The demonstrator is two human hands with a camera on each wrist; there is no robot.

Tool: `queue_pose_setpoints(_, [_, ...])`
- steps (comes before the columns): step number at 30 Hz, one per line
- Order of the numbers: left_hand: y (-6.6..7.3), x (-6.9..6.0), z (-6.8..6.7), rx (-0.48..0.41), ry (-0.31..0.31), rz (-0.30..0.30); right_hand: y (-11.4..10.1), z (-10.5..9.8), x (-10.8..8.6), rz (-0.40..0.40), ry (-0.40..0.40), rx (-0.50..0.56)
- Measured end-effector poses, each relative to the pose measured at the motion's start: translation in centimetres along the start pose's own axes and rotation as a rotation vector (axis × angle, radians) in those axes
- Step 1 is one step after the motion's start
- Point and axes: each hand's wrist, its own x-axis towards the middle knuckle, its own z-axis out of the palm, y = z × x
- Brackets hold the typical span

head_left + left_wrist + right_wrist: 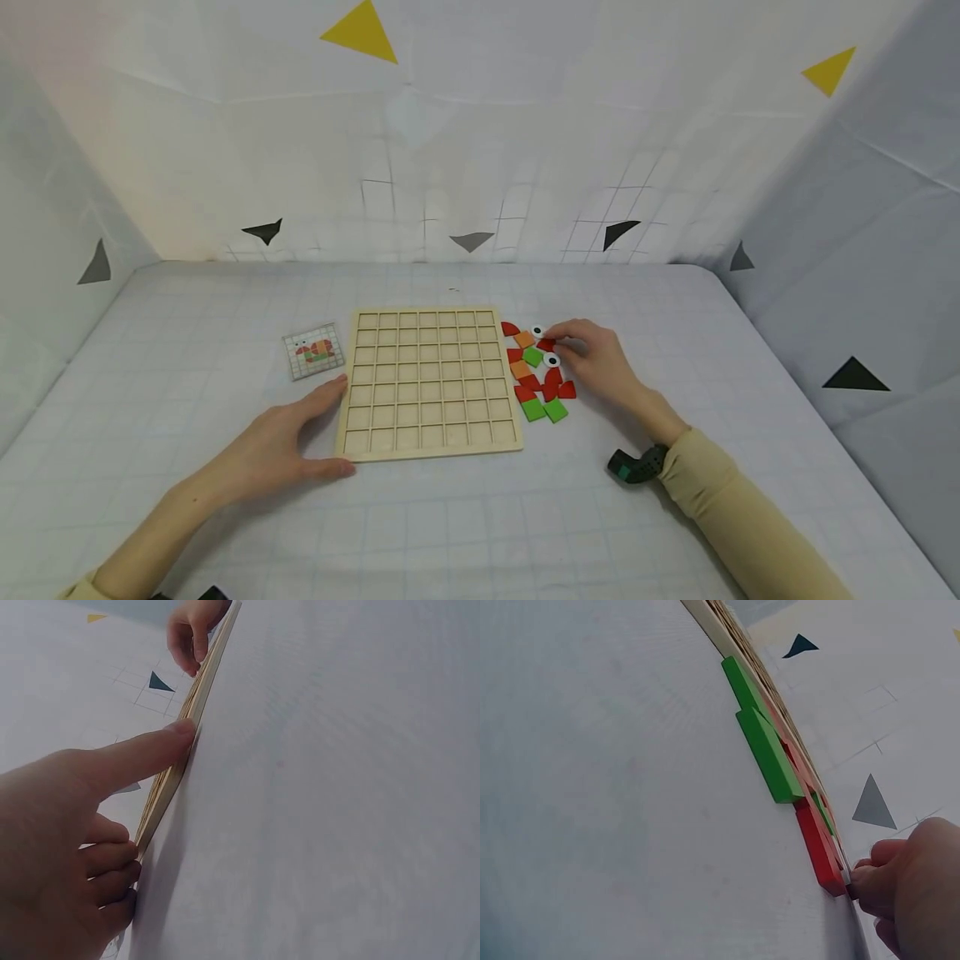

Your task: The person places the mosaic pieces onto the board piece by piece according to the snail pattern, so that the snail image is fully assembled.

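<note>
Grid board (430,393) lies flat on the worktop (480,525); I have the left hand (273,450) spread against its left edge. My right hand (603,362) reaches the coloured pieces (556,410) beside it, whether pinching one I cannot tell.

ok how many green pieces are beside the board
3: two at the pile's near end, the left green piece by the board and the right green piece; the back green piece lies beside an eye disc. The right hand may hide more.

Head view softly lit, wrist views dimmer, greyish — blurred shadow (162,874) beside the board (166,793)
</note>
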Motion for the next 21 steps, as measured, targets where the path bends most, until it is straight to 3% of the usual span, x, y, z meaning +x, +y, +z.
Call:
queue_pose_setpoints(8, [0.02, -0.15, 0.00, -0.007, 0.012, 0.024, 0.38, 0.20, -0.24, 0.034, 0.006, -0.042])
queue_pose_setpoints(21, [-0.07, -0.21, 0.00, -0.022, 0.004, 0.008, 0.85, 0.69, -0.51, 0.017, 0.015, -0.023])
